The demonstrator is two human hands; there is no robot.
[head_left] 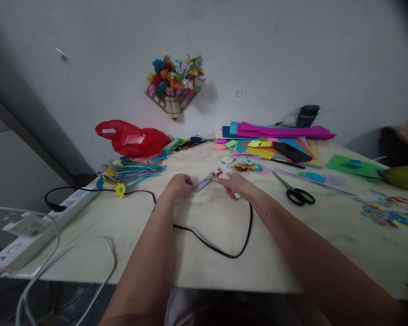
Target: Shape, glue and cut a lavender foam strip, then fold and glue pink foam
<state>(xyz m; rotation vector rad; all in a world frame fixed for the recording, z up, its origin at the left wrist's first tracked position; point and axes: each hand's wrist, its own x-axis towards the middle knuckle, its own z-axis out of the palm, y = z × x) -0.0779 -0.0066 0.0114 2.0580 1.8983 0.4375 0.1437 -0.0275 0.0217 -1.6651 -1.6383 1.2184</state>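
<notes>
Near the middle of the table, my left hand is closed, its fingertips pinching the near end of a narrow purple strip. At the strip's far end is a small silvery, patterned piece, too small to make out well. My right hand is wrapped round a white glue gun, mostly hidden by the fingers, with its front end close to that piece. A black cord loops from the right hand across the table, passing under my left forearm. Beyond the right hand lie colourful paper flowers.
Black-handled scissors lie right of my right hand, near paper scraps. Stemmed flowers and a red bag are at left. Coloured sheets are stacked at the back. A white power strip runs along the left edge.
</notes>
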